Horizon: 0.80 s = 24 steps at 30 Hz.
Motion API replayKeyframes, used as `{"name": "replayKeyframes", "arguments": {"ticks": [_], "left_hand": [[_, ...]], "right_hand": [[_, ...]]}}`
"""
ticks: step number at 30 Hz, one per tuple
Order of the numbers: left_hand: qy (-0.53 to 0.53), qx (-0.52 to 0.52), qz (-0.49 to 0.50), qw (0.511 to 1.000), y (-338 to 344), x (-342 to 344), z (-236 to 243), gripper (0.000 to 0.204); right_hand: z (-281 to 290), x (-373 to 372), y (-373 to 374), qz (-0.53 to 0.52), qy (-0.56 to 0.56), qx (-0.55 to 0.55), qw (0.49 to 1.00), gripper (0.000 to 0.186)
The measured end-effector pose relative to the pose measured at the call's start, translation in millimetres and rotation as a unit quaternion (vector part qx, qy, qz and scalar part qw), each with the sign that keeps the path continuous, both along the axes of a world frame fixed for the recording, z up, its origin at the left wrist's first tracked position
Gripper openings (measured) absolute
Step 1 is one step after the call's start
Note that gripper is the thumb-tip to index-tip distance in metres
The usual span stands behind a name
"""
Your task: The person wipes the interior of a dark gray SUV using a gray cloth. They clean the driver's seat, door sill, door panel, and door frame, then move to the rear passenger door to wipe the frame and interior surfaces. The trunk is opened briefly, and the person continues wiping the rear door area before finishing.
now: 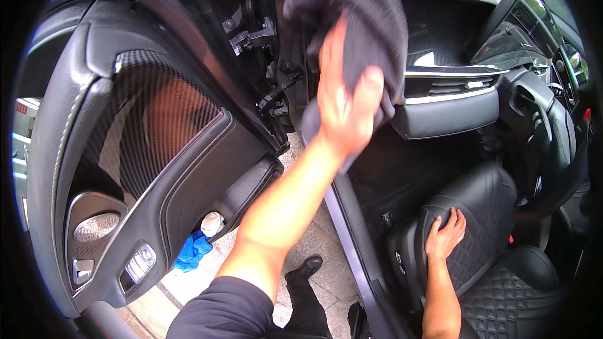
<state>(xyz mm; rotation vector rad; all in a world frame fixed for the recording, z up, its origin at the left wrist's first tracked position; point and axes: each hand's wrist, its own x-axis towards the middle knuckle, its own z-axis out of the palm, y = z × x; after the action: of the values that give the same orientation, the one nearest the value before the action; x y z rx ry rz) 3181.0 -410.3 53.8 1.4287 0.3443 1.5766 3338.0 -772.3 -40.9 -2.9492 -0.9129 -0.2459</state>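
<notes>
A dark grey cloth [370,19], blurred by motion, hangs bunched in my left hand [344,103], which is raised at the front door opening. The thumb shows in front of the cloth, and folds hide some of the fingertips. Behind the cloth lie the door pillar and the end of the dashboard [446,116]. My right hand [446,235] rests with fingers spread on the side of the black leather seat [480,207], holding nothing.
To the left stands the open car door [195,176], with a carbon-patterned panel and window switches. A blue cloth [193,251] and a white object [212,223] show by the door pocket. The door sill [345,232] runs between paving and cabin. A steering wheel [565,176] is far right.
</notes>
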Motion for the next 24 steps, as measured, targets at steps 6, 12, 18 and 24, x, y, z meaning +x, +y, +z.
{"name": "replayKeyframes", "arguments": {"ticks": [6,12,18,24], "left_hand": [[0.134,0.004,0.149,0.98,14.4,20.0,-99.0,0.062],[0.171,-0.202,0.082,0.961,-40.7,4.2,-104.2,0.061],[0.121,0.027,0.178,0.976,-25.9,33.3,-70.1,0.075],[-0.041,-0.416,0.028,0.908,-35.7,40.2,-160.3,0.063]], "right_hand": [[-4.8,0.3,-3.0,0.003,0.001,0.009,1.0,0.049],[-4.1,-0.5,-1.2,0.004,0.0,0.005,1.0,0.049],[-3.5,-0.4,0.5,-0.004,0.013,-0.01,1.0,0.049],[-12.2,3.4,-2.9,0.014,-0.001,0.002,1.0,0.049]]}}
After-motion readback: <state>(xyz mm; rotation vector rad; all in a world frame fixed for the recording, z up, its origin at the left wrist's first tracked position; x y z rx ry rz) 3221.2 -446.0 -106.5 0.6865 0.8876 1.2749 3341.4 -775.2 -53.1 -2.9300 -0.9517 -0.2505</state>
